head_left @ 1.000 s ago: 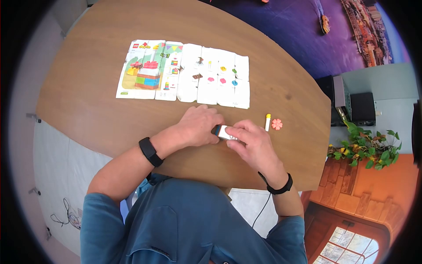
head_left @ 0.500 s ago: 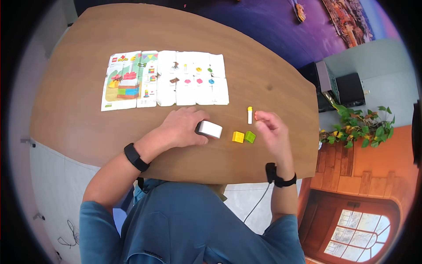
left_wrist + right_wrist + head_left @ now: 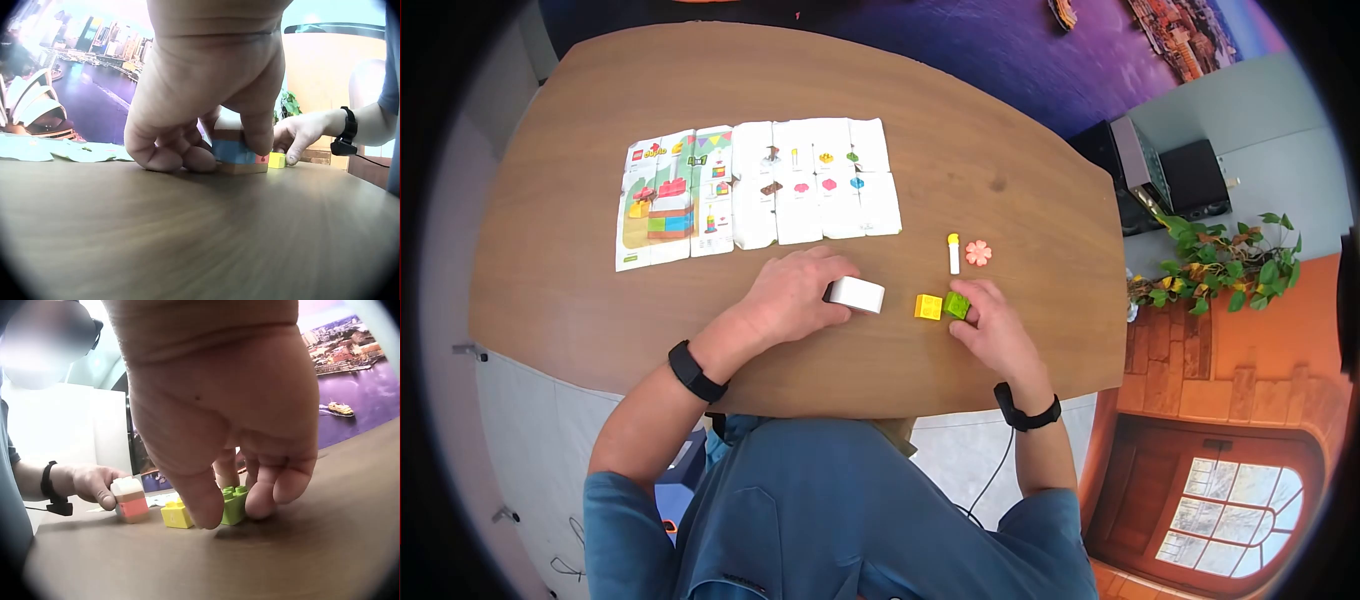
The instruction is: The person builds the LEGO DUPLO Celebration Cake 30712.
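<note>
My left hand [image 3: 790,295] grips a small stack of toy bricks [image 3: 858,294] standing on the table, thumb on the near side. White studs top the stack; in the left wrist view its layers show brown, blue and a bit of red [image 3: 234,152]. The right hand [image 3: 1003,340] pinches a green brick [image 3: 234,505] between thumb and fingers, low over the tabletop. Close beside it sits a yellow brick [image 3: 928,307], between the green one and the stack. Farther back, a white candle piece with a yellow tip [image 3: 954,255] stands next to a pink flower piece [image 3: 978,252].
A creased instruction sheet [image 3: 756,230] with brick pictures lies flat behind the left hand. The wooden table [image 3: 820,375] ends right in front of the person's body. A cable [image 3: 992,478] hangs from the right wrist strap. Dark boxes and a leafy plant [image 3: 1200,275] are beyond the right edge.
The right hand left the white-topped stack, went to the flower piece, then came down to the green brick. The left hand stays at the stack. Yellow and green bricks have come into view.
</note>
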A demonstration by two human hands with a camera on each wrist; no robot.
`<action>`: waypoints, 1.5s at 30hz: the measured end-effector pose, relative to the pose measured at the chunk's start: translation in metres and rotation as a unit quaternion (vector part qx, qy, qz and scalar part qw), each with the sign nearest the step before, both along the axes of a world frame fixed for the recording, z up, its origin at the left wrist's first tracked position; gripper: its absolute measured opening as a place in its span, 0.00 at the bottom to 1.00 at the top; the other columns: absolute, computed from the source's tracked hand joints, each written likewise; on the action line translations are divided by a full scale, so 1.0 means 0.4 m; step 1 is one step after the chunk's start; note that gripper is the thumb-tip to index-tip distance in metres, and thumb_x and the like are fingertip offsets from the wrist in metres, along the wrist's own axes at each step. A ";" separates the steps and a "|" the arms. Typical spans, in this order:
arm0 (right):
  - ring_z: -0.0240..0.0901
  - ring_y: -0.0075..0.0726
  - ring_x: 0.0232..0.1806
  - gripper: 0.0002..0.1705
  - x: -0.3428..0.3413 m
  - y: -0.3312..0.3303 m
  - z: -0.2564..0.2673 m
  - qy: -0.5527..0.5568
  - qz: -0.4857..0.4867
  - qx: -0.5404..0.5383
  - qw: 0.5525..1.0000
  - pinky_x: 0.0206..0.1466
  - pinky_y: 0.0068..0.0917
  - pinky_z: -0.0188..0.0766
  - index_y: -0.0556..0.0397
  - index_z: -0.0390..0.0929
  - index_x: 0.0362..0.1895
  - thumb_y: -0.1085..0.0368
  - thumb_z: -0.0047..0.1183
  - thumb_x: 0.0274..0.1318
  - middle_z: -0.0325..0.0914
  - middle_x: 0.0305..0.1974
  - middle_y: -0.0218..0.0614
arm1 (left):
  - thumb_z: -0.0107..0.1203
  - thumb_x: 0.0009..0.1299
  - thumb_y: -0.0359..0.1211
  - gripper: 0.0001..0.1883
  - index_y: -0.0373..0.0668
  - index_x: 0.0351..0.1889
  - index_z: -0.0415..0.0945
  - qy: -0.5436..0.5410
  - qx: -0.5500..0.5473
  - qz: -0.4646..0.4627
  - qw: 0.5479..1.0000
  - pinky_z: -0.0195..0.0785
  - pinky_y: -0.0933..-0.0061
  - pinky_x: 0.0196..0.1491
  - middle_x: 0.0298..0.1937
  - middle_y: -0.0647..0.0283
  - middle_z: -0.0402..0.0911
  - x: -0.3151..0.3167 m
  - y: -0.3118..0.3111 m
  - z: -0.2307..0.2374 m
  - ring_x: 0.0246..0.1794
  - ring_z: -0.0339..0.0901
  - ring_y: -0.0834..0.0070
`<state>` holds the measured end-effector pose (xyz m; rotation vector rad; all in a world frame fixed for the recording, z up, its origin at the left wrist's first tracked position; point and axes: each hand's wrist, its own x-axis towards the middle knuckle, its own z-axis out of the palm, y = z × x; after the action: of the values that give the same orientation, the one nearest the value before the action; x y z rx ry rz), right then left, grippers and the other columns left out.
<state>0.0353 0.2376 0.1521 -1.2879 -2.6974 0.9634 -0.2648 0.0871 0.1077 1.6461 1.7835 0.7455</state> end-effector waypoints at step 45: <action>0.82 0.39 0.47 0.27 0.032 -0.018 -0.019 0.050 -0.025 0.037 0.998 0.53 0.36 0.82 0.53 0.81 0.66 0.66 0.68 0.62 0.78 0.67 0.38 | 0.71 0.61 0.36 0.26 0.48 0.59 0.84 0.043 -0.042 -0.023 0.998 0.77 0.55 0.62 0.57 0.59 0.82 -0.007 0.013 0.003 0.60 0.81 0.56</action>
<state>0.0481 0.2305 0.1443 -1.2526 -2.5869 0.8892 -0.2678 0.0924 0.1089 1.6792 1.8046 0.5792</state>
